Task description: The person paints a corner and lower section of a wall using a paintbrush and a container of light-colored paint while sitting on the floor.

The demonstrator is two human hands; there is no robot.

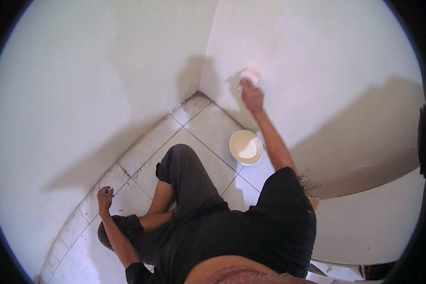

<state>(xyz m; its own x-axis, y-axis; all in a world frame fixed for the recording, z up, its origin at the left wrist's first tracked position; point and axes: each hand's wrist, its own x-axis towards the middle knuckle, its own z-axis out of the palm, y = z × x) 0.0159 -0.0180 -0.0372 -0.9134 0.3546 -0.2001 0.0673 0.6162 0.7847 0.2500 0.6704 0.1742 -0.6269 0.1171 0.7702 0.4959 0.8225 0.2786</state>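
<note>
My right hand [252,97] reaches up to the right-hand wall, its fingers wrapped round the handle of a wide paintbrush [250,75]. The pale bristles lie against the wall, just right of the room's corner. Below that forearm, a cream-coloured bucket [246,147] stands on the tiled floor close to the wall, with whitish liquid inside. Over by my bent left knee, my left hand [105,196] hovers with its fingers loosely curled in, and I see nothing in them.
Two pale walls, left [71,85] and right [326,52], meet at a dirty floor corner [199,96]. White floor tiles [208,125] have dark joints and specks. A dark object [424,142] stands at the far right edge, and a pale flat surface [364,222] lies right of my body.
</note>
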